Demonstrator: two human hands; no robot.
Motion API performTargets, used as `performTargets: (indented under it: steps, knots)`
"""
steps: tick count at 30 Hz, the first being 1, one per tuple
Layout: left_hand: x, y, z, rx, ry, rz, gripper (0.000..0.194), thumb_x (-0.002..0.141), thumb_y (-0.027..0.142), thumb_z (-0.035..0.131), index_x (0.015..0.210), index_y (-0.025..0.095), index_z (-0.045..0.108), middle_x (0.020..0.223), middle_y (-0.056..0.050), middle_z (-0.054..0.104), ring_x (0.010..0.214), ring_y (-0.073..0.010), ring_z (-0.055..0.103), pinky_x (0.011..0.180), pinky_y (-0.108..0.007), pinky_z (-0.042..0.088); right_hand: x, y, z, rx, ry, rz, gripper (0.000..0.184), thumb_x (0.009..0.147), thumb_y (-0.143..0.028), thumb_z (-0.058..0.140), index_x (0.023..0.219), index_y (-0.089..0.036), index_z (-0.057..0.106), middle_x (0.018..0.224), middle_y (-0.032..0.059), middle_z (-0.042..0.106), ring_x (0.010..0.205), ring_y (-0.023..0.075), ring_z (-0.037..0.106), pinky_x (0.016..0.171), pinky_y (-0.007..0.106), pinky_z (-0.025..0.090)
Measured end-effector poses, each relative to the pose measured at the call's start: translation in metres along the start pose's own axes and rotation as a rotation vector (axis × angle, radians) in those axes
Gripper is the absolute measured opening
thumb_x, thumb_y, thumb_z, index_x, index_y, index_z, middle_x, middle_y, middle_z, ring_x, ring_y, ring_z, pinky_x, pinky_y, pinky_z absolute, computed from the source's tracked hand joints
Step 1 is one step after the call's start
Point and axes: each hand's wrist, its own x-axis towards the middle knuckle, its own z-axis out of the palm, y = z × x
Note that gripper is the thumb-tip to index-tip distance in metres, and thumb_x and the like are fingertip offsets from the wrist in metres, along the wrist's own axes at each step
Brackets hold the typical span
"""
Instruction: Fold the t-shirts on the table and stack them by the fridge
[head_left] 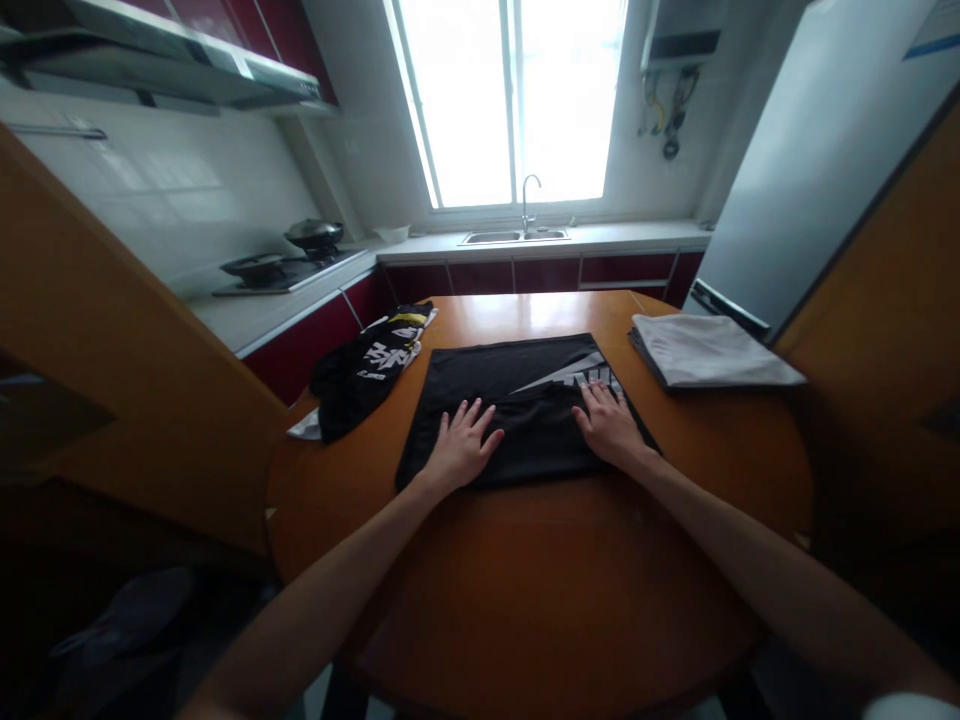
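A black T-shirt (536,445) with a grey-white print lies partly folded on the wooden table (555,590). Its near part is turned up over the far part and covers some of the print. My left hand (463,447) rests flat on the left side of the cloth, fingers spread and pointing away. On the right side my right hand (609,425) lies flat too, its fingertips over the print. Neither hand grips the fabric.
At the table's left edge lies a loose heap of black clothes (367,370) with white and yellow prints. A folded stack (712,350), grey-white on top, sits at the right. Beyond the table are a sink (517,237), a stove (289,272) and a fridge (810,170).
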Motion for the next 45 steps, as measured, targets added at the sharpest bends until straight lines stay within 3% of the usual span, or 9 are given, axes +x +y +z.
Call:
performTargets:
  steps: [4,10,15,21,26,30,35,40,45]
  knots:
    - [0.001,-0.008,0.007,0.011,-0.072,-0.084,0.068,0.103,0.062,0.030,0.159,0.026,0.034,0.168,-0.011,0.021,0.155,-0.0367,0.012,0.120,-0.067,0.014,0.001,0.011,0.005,-0.032,-0.120,0.066,0.066,0.105,-0.045,0.031,0.156,-0.004,0.036,0.165,0.0195,0.026,0.154,0.0295,0.021,0.122,0.052,0.018]
    - [0.000,-0.009,0.004,0.010,-0.026,-0.096,0.072,0.102,0.065,0.026,0.160,0.023,0.033,0.168,-0.013,0.019,0.156,-0.0363,0.010,0.121,-0.064,0.011,0.001,0.009,0.005,-0.034,0.023,0.039,0.065,0.105,-0.045,0.028,0.156,-0.005,0.035,0.165,0.0188,0.026,0.155,0.0286,0.018,0.123,0.051,0.015]
    - [-0.001,-0.010,0.003,-0.019,-0.087,-0.149,0.075,0.100,0.069,0.026,0.160,0.024,0.032,0.169,-0.013,0.017,0.156,-0.0373,0.009,0.121,-0.065,0.011,0.000,0.012,0.011,-0.043,-0.082,0.049,0.066,0.104,-0.045,0.030,0.154,-0.003,0.038,0.164,0.0202,0.028,0.154,0.0307,0.022,0.122,0.053,0.018]
    - [0.000,-0.012,0.006,-0.016,-0.069,-0.157,0.076,0.099,0.071,0.023,0.160,0.027,0.032,0.169,-0.011,0.017,0.156,-0.0377,0.009,0.120,-0.066,0.009,0.004,0.014,0.014,-0.013,0.032,0.002,0.066,0.103,-0.045,0.027,0.155,-0.006,0.039,0.164,0.0183,0.031,0.153,0.0295,0.022,0.123,0.052,0.018]
    - [0.001,-0.014,0.008,-0.036,-0.065,-0.160,0.076,0.098,0.072,0.023,0.160,0.029,0.032,0.169,-0.009,0.018,0.156,-0.0371,0.009,0.120,-0.067,0.010,0.003,0.013,0.016,-0.018,-0.067,0.037,0.065,0.102,-0.044,0.029,0.153,-0.004,0.041,0.163,0.0192,0.031,0.153,0.0301,0.023,0.122,0.054,0.019]
    - [0.001,-0.014,0.007,-0.031,-0.065,-0.163,0.076,0.098,0.072,0.023,0.160,0.029,0.033,0.169,-0.009,0.018,0.156,-0.0366,0.009,0.120,-0.066,0.010,0.003,0.012,0.014,0.003,0.008,0.009,0.065,0.103,-0.043,0.028,0.154,-0.004,0.039,0.164,0.0177,0.030,0.154,0.0279,0.022,0.123,0.050,0.018]
    - [0.001,-0.013,0.007,-0.023,-0.061,-0.150,0.074,0.099,0.070,0.025,0.159,0.027,0.033,0.169,-0.011,0.019,0.156,-0.0373,0.011,0.120,-0.067,0.011,0.004,0.013,0.015,0.003,-0.062,0.023,0.066,0.102,-0.044,0.029,0.153,-0.003,0.040,0.163,0.0202,0.030,0.153,0.0302,0.022,0.122,0.054,0.020]
    - [0.001,-0.015,0.008,-0.028,-0.061,-0.149,0.073,0.099,0.070,0.025,0.159,0.028,0.034,0.169,-0.010,0.020,0.155,-0.0382,0.012,0.119,-0.067,0.012,0.006,0.013,0.018,0.026,0.014,-0.017,0.064,0.103,-0.043,0.029,0.155,-0.007,0.039,0.164,0.0172,0.031,0.153,0.0278,0.023,0.123,0.052,0.018]
    - [0.002,-0.014,0.008,-0.032,-0.064,-0.147,0.074,0.099,0.070,0.025,0.160,0.027,0.033,0.169,-0.011,0.019,0.155,-0.0379,0.011,0.119,-0.068,0.011,0.005,0.012,0.019,-0.003,-0.053,-0.025,0.061,0.104,-0.042,0.032,0.153,-0.007,0.042,0.163,0.0181,0.032,0.153,0.0281,0.024,0.122,0.052,0.020]
